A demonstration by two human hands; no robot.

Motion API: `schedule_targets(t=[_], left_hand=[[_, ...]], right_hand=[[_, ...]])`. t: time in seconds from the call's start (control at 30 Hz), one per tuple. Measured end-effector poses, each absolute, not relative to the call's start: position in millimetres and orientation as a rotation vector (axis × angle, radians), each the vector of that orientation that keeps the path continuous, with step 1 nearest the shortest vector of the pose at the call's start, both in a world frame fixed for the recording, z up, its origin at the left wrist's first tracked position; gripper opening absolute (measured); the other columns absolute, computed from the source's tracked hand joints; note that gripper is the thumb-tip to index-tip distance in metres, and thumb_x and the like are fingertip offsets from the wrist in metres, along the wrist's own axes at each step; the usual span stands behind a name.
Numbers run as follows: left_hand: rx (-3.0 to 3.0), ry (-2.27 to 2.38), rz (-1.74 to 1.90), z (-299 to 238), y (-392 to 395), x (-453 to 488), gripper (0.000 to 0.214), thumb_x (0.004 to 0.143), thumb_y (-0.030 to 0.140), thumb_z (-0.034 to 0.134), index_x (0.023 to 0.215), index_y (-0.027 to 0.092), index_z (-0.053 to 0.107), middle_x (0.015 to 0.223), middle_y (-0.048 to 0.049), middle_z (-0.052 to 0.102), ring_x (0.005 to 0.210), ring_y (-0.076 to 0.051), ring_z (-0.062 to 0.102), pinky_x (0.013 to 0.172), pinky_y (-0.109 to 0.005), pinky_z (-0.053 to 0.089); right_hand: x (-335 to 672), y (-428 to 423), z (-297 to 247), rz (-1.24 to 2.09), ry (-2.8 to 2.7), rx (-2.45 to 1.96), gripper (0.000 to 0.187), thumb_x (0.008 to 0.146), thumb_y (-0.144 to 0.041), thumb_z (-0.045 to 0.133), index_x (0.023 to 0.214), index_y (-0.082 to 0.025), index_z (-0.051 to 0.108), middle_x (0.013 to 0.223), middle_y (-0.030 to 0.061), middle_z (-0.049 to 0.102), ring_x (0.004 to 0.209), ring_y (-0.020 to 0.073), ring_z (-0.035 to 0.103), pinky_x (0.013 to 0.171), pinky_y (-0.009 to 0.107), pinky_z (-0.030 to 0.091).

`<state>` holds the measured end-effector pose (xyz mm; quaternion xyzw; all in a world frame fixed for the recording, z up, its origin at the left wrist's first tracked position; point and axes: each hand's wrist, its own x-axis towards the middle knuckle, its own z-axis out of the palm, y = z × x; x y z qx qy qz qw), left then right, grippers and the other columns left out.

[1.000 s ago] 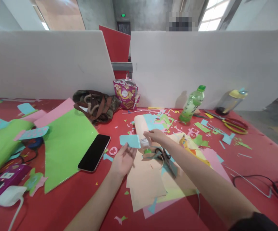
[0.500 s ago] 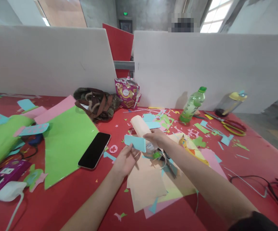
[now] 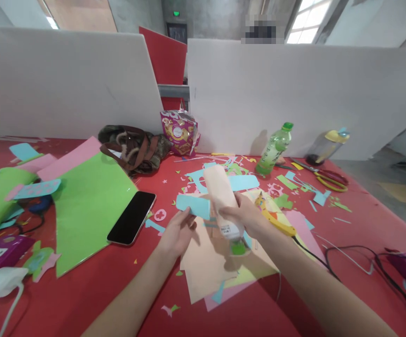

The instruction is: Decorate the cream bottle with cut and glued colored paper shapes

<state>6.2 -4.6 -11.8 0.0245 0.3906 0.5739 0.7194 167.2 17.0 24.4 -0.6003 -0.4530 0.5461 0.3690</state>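
Note:
My left hand (image 3: 179, 234) pinches a folded light-blue piece of sheet (image 3: 193, 206) between thumb and fingers. A bottle wrapped in a cream sheet (image 3: 220, 189) is in my right hand (image 3: 247, 215), fingers closed round it. It is tilted, with its clear, labelled end and green cap (image 3: 238, 248) towards me. The blue piece is close beside the wrapped bottle; whether they touch I cannot tell. Beneath both hands lie cream sheets (image 3: 198, 262) over yellow and pink ones. A yellow glue gun (image 3: 276, 222) with a black cord rests just right of my right hand.
A phone (image 3: 132, 218) lies left on a green sheet (image 3: 87, 210). Behind are a bag (image 3: 136, 150), a purple snack packet (image 3: 179, 133), a green drink bottle (image 3: 275, 150) and red-yellow scissors (image 3: 331, 180). Coloured scraps litter the red table (image 3: 112, 285). White boards (image 3: 276, 93) stand behind.
My right hand has lifted the wrapped bottle off the sheets and turned it more upright, showing more of its cream wrap. The left hand still holds the blue piece. The view has shifted slightly.

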Motion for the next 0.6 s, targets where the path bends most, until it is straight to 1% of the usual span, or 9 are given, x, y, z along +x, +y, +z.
schedule_targets(t=[0.1, 0.23, 0.37, 0.5, 0.6], left_hand=[[0.006, 0.92, 1.298, -13.5, -2.2, 5.9, 0.022, 0.079, 0.007, 0.046, 0.058, 0.012, 0.053, 0.049, 0.0001, 0.055, 0.048, -0.006, 0.054, 0.044, -0.014, 0.043], [-0.003, 0.963, 1.343, -12.4, -2.0, 6.7, 0.023, 0.078, 0.002, 0.046, 0.058, 0.011, 0.052, 0.05, 0.0003, 0.056, 0.048, -0.004, 0.056, 0.048, -0.012, 0.046], [0.028, 0.988, 1.393, -8.9, -2.1, 6.4, 0.022, 0.077, 0.001, 0.046, 0.059, 0.011, 0.053, 0.049, 0.001, 0.057, 0.047, -0.004, 0.056, 0.048, -0.011, 0.047], [0.091, 1.01, 1.407, -5.5, -2.1, 5.2, 0.02, 0.074, 0.002, 0.05, 0.057, 0.009, 0.055, 0.048, -0.0007, 0.058, 0.048, -0.005, 0.057, 0.049, -0.012, 0.048], [0.14, 1.017, 1.409, -5.8, -2.7, 4.0, 0.014, 0.07, 0.004, 0.056, 0.057, 0.01, 0.057, 0.048, -0.0005, 0.059, 0.048, -0.006, 0.058, 0.049, -0.013, 0.048]], right_hand=[[169.0, 0.2, 17.4, 1.46, -1.018, -1.43, 0.039, 0.051, -0.021, 0.066, 0.086, -0.02, 0.048, 0.083, 0.0029, 0.061, 0.072, 0.0185, 0.057, 0.059, 0.03, 0.046], [166.9, -17.5, 7.7, 1.593, -0.812, -1.245, 0.043, 0.052, -0.023, 0.067, 0.09, -0.021, 0.047, 0.081, 0.0008, 0.061, 0.067, 0.0162, 0.057, 0.058, 0.029, 0.046], [166.0, -26.6, -2.7, 1.633, -0.696, -1.138, 0.042, 0.052, -0.023, 0.068, 0.089, -0.021, 0.049, 0.075, -0.0017, 0.061, 0.064, 0.0141, 0.057, 0.057, 0.026, 0.045], [166.1, -31.5, -10.2, 1.648, -0.674, -1.108, 0.041, 0.052, -0.024, 0.068, 0.089, -0.021, 0.05, 0.074, -0.002, 0.062, 0.062, 0.0133, 0.056, 0.054, 0.024, 0.044], [165.4, -33.6, -11.4, 1.646, -0.675, -1.118, 0.041, 0.051, -0.024, 0.069, 0.088, -0.021, 0.051, 0.072, -0.0022, 0.061, 0.061, 0.0131, 0.055, 0.053, 0.024, 0.043]])
